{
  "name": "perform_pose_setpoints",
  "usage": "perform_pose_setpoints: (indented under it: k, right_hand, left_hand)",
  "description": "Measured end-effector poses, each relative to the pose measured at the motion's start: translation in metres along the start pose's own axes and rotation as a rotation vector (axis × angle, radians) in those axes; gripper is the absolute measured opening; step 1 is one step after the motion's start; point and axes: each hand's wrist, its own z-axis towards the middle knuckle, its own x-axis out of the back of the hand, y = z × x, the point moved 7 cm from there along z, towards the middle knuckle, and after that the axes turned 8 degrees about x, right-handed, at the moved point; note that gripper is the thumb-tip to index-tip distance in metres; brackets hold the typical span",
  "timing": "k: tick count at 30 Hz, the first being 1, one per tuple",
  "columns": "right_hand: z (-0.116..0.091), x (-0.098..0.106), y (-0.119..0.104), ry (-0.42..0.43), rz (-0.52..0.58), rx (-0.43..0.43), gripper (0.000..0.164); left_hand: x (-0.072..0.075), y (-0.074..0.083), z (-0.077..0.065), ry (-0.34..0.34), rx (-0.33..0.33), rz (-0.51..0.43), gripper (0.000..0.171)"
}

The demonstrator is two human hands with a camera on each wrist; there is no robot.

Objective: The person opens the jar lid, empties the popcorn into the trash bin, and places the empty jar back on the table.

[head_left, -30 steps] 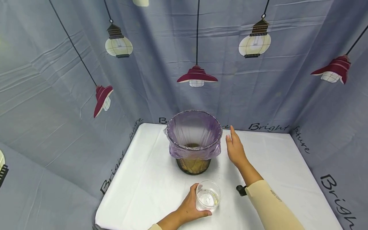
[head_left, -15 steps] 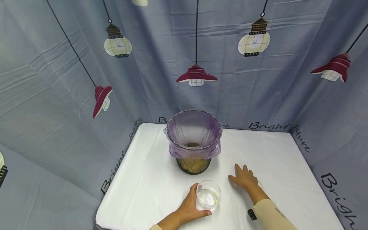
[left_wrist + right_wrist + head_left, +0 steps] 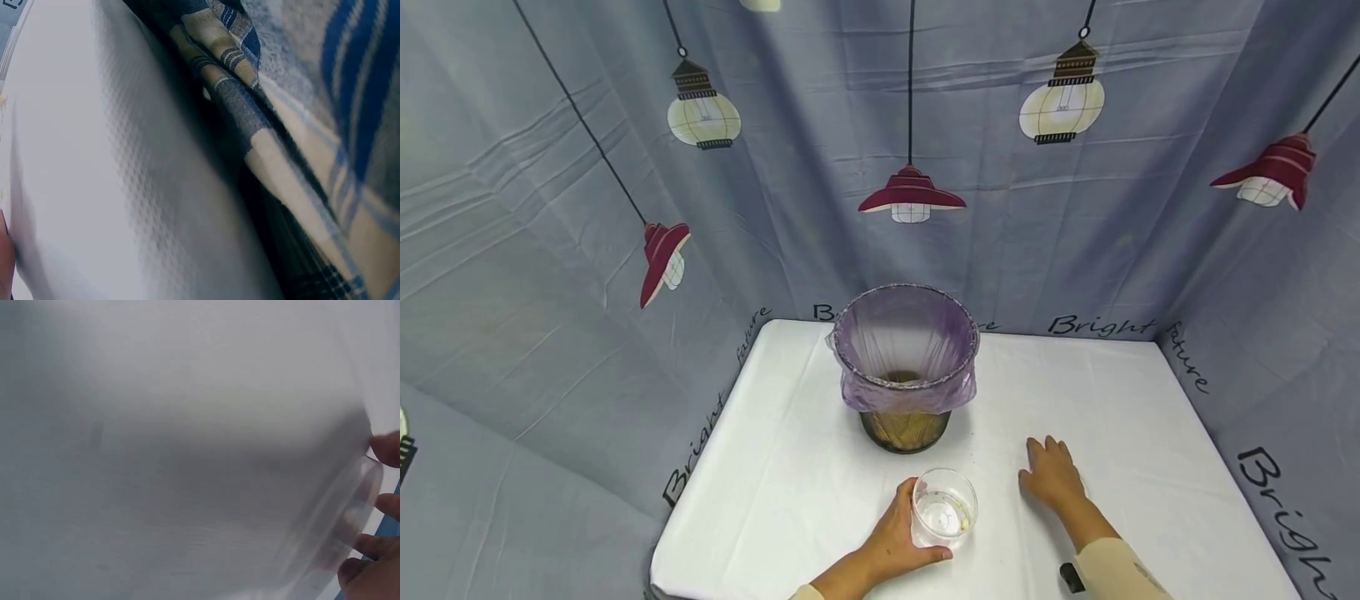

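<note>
My left hand [image 3: 898,533] holds a clear glass [image 3: 946,504] upright at the front of the table, thumb and fingers curved round its left side. Clear liquid and a small yellowish bit show inside it. Only a sliver of that hand enters the left wrist view. To the right, my right hand [image 3: 1052,475] is low over the white tabletop, palm down. In the right wrist view, its fingers [image 3: 370,547] and thumb are at the edge of a clear, round-edged thing [image 3: 331,547], mostly hidden under the hand in the head view.
A wastebasket [image 3: 906,429] with a purple bag [image 3: 917,396] folded over its rim stands behind the glass. The white table [image 3: 790,433] is enclosed by a grey-blue curtain [image 3: 805,233] printed with lamps. Plaid cloth [image 3: 294,137] hangs beside the table edge.
My right hand has come down from beside the wastebasket toward the front right, and its fingers have drawn in. The left hand and the glass have stayed in place.
</note>
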Motion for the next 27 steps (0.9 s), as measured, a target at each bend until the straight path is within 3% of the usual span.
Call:
perform_pose_setpoints:
  k: [5, 9, 17, 27]
  right_hand:
    - [-0.007, -0.001, 0.002, 0.062, 0.006, 0.005, 0.062]
    - [-0.015, -0.003, 0.010, 0.100, 0.000, -0.022, 0.069]
    - [-0.028, -0.008, 0.036, 0.040, 0.052, -0.199, 0.088]
    - [-0.029, -0.006, 0.036, 0.066, 0.014, -0.195, 0.087]
  left_hand:
    - [0.001, 0.000, 0.000, 0.015, -0.003, 0.004, 0.114]
    - [0.001, 0.000, 0.000, 0.023, -0.018, 0.011, 0.114]
    - [0.000, -0.001, 0.000, 0.025, -0.013, 0.016, 0.114]
    - [0.001, 0.000, 0.001, 0.015, -0.005, -0.011, 0.114]
